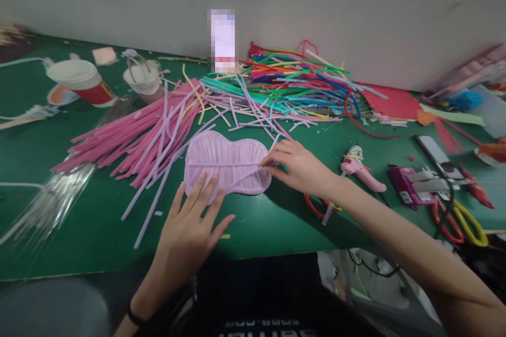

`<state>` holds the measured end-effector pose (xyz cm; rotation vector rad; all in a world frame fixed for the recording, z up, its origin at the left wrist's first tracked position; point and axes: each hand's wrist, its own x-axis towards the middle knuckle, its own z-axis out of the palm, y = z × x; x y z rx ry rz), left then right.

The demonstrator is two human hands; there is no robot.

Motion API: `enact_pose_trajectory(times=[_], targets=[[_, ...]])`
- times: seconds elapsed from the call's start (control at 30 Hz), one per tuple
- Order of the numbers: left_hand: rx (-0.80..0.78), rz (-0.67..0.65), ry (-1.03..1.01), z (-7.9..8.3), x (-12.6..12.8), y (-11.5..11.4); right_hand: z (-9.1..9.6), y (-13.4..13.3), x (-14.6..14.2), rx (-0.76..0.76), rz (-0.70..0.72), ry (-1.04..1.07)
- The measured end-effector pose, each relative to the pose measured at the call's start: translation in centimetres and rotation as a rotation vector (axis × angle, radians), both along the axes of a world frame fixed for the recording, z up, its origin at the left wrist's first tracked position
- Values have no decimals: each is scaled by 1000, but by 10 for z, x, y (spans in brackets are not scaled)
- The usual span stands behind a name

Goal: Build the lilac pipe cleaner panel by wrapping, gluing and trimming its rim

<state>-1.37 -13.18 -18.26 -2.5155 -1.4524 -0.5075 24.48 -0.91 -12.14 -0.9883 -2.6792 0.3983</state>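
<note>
Purple panel [227,151], flat on the green table [272,234]! The left hand [190,226] spreads over its near edge, gripping nothing, seemingly steadying it; the right hand [296,166] pinches a thin strip [245,173], apparently keeping it taut.

This looks like a craft workshop: on the green tabletop [272,231] lie pink pipe cleaners [130,139], a heap of many-coloured ones [292,87], a pink glue gun [361,171] and also scissors [475,222].

Green table [272,231] against grey wall [158,5]
</note>
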Motion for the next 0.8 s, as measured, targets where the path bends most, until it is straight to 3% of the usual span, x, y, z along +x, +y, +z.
enact_pose_trajectory(times=[0.3,0.67,0.8], targets=[[39,2,44,-3,4,1,8,-17,-5,74,0,-90],[43,2,31,-3,7,1,20,-17,-2,-209,12,-121],[53,4,38,-3,7,1,24,-14,-2,-227,6,-101]])
